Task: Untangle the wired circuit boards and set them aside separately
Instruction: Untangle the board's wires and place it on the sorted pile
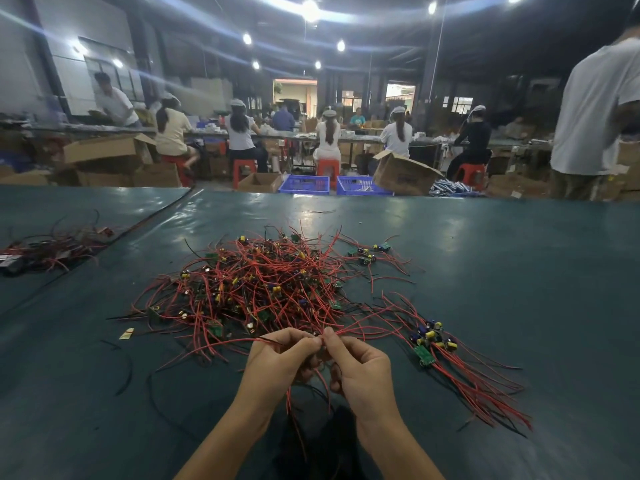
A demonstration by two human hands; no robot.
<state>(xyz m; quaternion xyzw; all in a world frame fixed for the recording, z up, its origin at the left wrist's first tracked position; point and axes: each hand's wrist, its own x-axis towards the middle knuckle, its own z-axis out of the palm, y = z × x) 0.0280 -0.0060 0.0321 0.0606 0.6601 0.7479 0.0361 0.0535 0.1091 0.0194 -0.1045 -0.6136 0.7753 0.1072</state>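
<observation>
Four lots of wired circuit boards on the dark green worktop (pixel 519 271):
- small heap (pixel 52 247) near the left edge
- large red-wire tangle (pixel 270 285) at centre, boards too many to count
- few boards (pixel 370 252) at its far right
- laid-out bundle (pixel 433 341) just right of it

Left hand (pixel 280 358) and right hand (pixel 360 368) are at the tangle's near edge, fingers pinching red wire. Bare worktop lies near left and far right. Two blue crates (pixel 304 192) stand beyond the far edge, contents unclear.

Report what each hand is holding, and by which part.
The left hand and right hand each pinch red wires partway along, at the near edge of the pile. The fingers hide what those wires end in.
</observation>
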